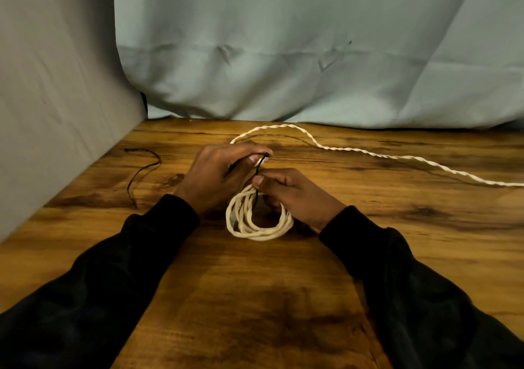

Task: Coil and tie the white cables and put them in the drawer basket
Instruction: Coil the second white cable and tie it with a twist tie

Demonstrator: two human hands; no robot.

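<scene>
— Well, what is the position of the coiled cable point(256, 218)?

— It lies on the wooden table point(255, 297), between the two hands, in several white loops. Its far end rises into the fingers; the near loops rest on the wood.

— And the left hand point(218, 172)?

— Curled. Its thumb and fingertips pinch the top of the coil together with one end of a thin black tie point(258, 178). The coil's upper end shows just beside the thumbnail.

— The right hand point(295, 191)?

— Also curled. Thumb and forefinger pinch the black tie just below the left hand, where the tie runs down across the loops. The other fingers are bent against the right side of the coil, and the loops pass under the palm there. Whether those fingers grip the loops or only lie on them, I cannot tell.

— Are the hands apart?

— Nearly touching, the left slightly farther from the person.

— Anything else on the table?

— A second white cable point(368, 153), twisted and uncoiled, curves from behind the left hand and runs off the right edge of view. A loose black tie point(141, 172) lies well to the left. Pale cloth point(283, 56) hangs behind the table. Both arms wear black sleeves point(425, 297).
</scene>
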